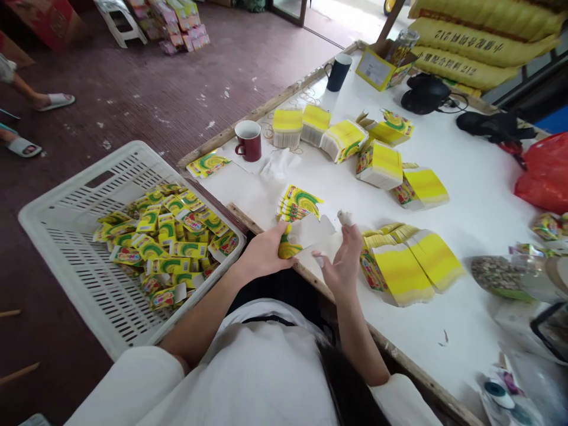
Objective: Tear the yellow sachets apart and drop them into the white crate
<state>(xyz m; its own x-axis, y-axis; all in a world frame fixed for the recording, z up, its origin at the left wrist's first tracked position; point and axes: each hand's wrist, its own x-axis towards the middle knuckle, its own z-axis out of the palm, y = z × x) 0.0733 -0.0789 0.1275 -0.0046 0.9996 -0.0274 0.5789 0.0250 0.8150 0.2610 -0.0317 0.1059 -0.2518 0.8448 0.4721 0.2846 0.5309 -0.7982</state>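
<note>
My left hand [265,251] is closed on a small yellow-and-green paper box [298,239] with its white flap up, held at the table's near edge. My right hand [341,257] is beside it with fingers spread and taped fingertips, touching the box's flap. A small stack of flat yellow-green box blanks [298,202] lies just beyond the hands. A fanned pile of yellow flat blanks [408,263] lies right of my right hand. A white plastic crate [75,195] to my left holds several folded yellow-green boxes [166,239].
On the white table [465,177] are more stacks of yellow blanks [341,139], a red mug [249,140], a dark cup [338,72], a red plastic bag [544,171] and black items. Yellow sacks [479,41] lie at the back. Another person's sandalled feet [26,145] are at far left.
</note>
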